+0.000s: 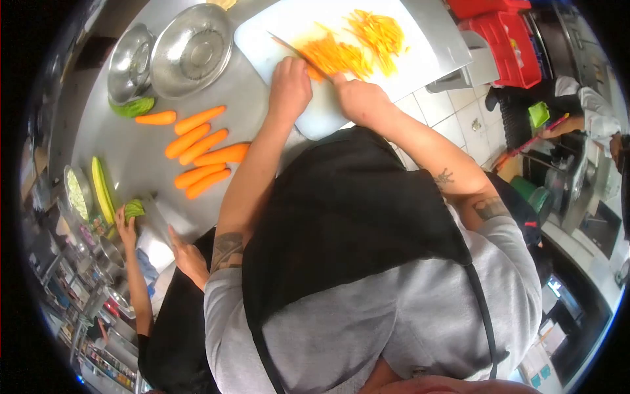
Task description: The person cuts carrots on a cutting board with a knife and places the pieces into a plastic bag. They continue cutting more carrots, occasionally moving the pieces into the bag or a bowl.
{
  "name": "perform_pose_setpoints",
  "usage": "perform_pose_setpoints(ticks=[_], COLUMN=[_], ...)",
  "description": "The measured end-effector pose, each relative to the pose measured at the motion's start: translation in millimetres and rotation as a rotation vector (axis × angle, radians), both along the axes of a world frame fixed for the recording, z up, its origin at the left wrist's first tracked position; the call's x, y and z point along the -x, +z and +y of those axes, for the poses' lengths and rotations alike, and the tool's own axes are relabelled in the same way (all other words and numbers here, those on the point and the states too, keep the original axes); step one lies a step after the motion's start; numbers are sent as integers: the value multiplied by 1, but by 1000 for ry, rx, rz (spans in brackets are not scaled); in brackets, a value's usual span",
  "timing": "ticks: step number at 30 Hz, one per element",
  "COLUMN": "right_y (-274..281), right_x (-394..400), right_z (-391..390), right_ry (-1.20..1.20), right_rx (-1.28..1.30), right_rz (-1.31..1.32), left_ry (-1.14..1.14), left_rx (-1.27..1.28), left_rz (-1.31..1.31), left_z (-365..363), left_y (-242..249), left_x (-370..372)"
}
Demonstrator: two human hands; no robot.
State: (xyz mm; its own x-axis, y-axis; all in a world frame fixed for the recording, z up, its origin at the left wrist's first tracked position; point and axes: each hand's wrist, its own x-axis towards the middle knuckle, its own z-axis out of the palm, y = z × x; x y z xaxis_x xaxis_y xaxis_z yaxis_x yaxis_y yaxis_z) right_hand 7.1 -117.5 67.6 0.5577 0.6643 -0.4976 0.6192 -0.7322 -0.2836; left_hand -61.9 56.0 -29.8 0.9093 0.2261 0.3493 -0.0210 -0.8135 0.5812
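Observation:
My right hand (359, 100) is wrapped round the handle of a knife (303, 58), whose blade lies across the white cutting board (262, 41). My left hand (291, 82) is closed beside the blade, its fingertips curled down at the orange pieces; whether it pinches a bit of carrot is hidden. Cut orange strips (335, 55) lie against the far side of the blade, and a second heap of strips (379, 38) sits farther right on the board. Several whole peeled carrots (203, 146) rest on the metal table to the left of my left forearm.
Two metal bowls (191, 51) (130, 64) stand at the back left, near a green vegetable (132, 107). A co-worker's hands (126, 226) (189, 257) are at the lower left with another green piece. Red bins (508, 49) stand at the right; another person is beyond.

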Motion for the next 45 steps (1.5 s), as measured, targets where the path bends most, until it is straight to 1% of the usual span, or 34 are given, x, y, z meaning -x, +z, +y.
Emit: perform_pose_setpoints(ticks=[3, 6, 8, 9, 12, 15, 17, 20, 21, 24, 27, 30, 32, 33, 35, 36, 37, 38, 39, 41, 43, 45], right_y=[38, 26, 2, 6, 25, 48, 14, -3, -2, 46, 20, -4, -6, -3, 8, 12, 13, 9, 9, 10, 11, 15], right_x=[5, 15, 14, 12, 2, 16, 19, 9, 7, 7, 16, 13, 6, 1, 3, 4, 7, 12, 16, 15, 11, 6], right_z=[1, -11, -12, -7, 2, -7, -13, -4, 0, 2, -11, -6, -4, -4, -9, -14, -20, -28, -34, -43, -56, -71], right_ry=[5, -25, -32, -32, -24, 2, -22, -28, -30, 3, -46, -64, -48, -42, -130, -175, -223, -268, -310, -315, -294, -318], right_rx=[63, 54, 12, -10, 37, 69, 39, -10, -29, 68, 77, 6, -10, -21, -21, -19, -126, -229, -330, -324, -363, -395], right_rz=[34, 37, 18, 9, 26, 50, 17, 5, 6, 78, 97, 75, 86, 81, 66, 58, -5, -60, -110, -141, -219, -234], left_ry=[14, 15, 19, 20, 7, 11, 23, 1, 6, 6, 17, 6, -24, -26, -22, -97, -170, -240, -244, -250, -232, -193], left_rx=[-7, -5, -8, -1, 13, 12, -9, 24, 19, 20, 36, 43, 65, 70, 83, 2, -78, -155, -200, -292, -285, -291], left_rz=[23, 24, 39, 18, -18, -46, -42, -81, -77, -77, -87, -101, -66, -95, -164, -166, -167, -159, -74, 97, 166, 222], left_z=[0, 2, 1, 1, 2, 1, 1, 3, 3, 1, 0, 2, 4, 4, 0, -6, -19, -31, -41, -56, -57, -57], left_y=[-3, -2, -1, -2, -5, -7, -7, -6, -6, -4, -7, -7, -6, -7, -6, 5, 18, 27, 32, 39, 29, 24], left_x=[-3, 0, 0, -2, 2, 1, 1, 1, 2, -1, 2, 1, 3, 5, 15, 21, 29, 31, 27, 18, 8, 0])
